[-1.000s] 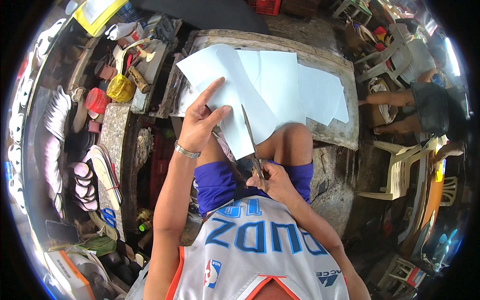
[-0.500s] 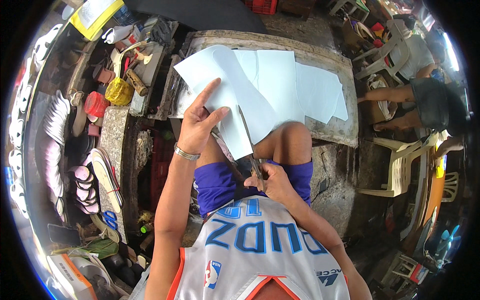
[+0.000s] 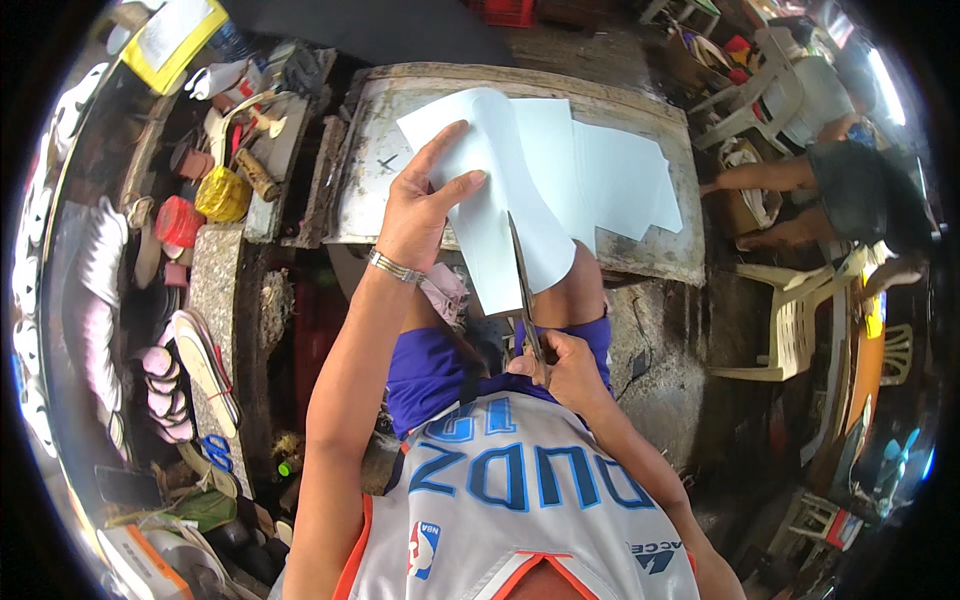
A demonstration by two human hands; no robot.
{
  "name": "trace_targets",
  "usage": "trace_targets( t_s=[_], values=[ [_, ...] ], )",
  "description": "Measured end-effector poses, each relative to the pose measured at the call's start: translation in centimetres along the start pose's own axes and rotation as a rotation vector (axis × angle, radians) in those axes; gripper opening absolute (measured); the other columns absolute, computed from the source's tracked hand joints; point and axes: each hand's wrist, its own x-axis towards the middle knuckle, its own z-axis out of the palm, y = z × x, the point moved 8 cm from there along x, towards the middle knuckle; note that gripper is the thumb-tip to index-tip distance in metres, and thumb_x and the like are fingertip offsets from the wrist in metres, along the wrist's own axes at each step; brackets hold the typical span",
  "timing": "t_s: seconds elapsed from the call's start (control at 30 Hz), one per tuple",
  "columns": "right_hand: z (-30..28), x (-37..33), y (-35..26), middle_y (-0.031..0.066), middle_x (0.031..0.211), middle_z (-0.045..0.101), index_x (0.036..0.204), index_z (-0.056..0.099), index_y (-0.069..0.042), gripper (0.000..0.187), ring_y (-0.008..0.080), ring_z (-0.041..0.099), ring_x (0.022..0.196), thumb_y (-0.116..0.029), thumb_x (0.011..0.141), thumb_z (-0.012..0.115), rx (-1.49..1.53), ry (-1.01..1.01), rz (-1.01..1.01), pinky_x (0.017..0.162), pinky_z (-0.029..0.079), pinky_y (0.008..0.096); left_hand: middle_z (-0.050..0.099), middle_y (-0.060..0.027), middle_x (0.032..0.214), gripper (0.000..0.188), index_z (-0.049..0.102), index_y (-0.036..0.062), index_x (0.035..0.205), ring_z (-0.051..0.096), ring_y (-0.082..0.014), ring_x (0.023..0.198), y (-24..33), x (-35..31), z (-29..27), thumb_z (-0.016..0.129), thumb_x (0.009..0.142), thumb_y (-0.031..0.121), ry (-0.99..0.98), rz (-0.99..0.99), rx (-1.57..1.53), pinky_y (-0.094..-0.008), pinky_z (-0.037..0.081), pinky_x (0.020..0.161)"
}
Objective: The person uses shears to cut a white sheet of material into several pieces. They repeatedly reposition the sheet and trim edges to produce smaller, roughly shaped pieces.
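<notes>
My left hand grips a pale blue-white sheet, its index finger and thumb lying on the top face and its other fingers hidden. My right hand is closed round the handles of a pair of scissors. The long dark blades point away from me and run into the sheet's lower part, a strip on their left and a wider piece bending over my knee on their right. More pale sheets lie overlapping on the low worn table in front of me, partly under the held one.
At left, a shelf holds a yellow tub, a red tub, sandal soles and blue-handled scissors. A small dark object rests on the table. To the right are a plastic chair and another person's legs.
The held sheet, my left hand and the scissors have shifted right in view, and the sheet has turned. The table and shelf have slid slightly left. The small dark object on the table now shows.
</notes>
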Motion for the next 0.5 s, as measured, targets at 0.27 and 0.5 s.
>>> trace_targets(
  t_s=[0.27,0.5],
  values=[
    [-2.0,-5.2,-1.8,-0.0022,0.072,0.059,0.082,0.065,-0.002,0.045,0.0061,0.051,0.069,-0.036,0.08,0.096,-0.047,0.078,0.032,0.06,0.044,0.0273,0.063,-0.0105,0.144,0.067,0.055,0.0013,0.152,0.064,-0.0149,0.12,-2.7,-0.9,3.3,0.079,0.089,-0.002,-0.069,-0.084,-0.044,-0.0299,0.053,0.104],
    [-4.8,-7.2,-5.4,-0.0013,0.069,0.062,0.083,0.065,-0.002,0.046,0.0066,0.053,0.067,-0.034,0.078,0.097,-0.1,0.213,-0.048,0.061,0.046,0.0278,0.065,-0.0117,0.139,0.068,0.055,0.002,0.152,0.067,-0.0142,0.113,0.8,0.5,7.9,0.08,0.089,-0.001,-0.22,0.053,-0.151,-0.0286,0.058,0.093]
  ],
)
